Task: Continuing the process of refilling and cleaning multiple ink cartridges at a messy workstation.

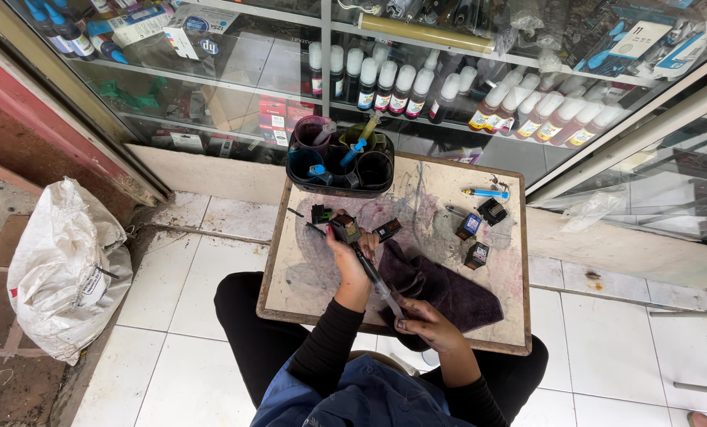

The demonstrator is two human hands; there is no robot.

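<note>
On the small stained board, the left hand [347,257] grips an ink cartridge [345,229] while the right hand [426,320] holds a syringe [376,277] with its tip in it, and three more cartridges [478,229] wait at the right.
</note>
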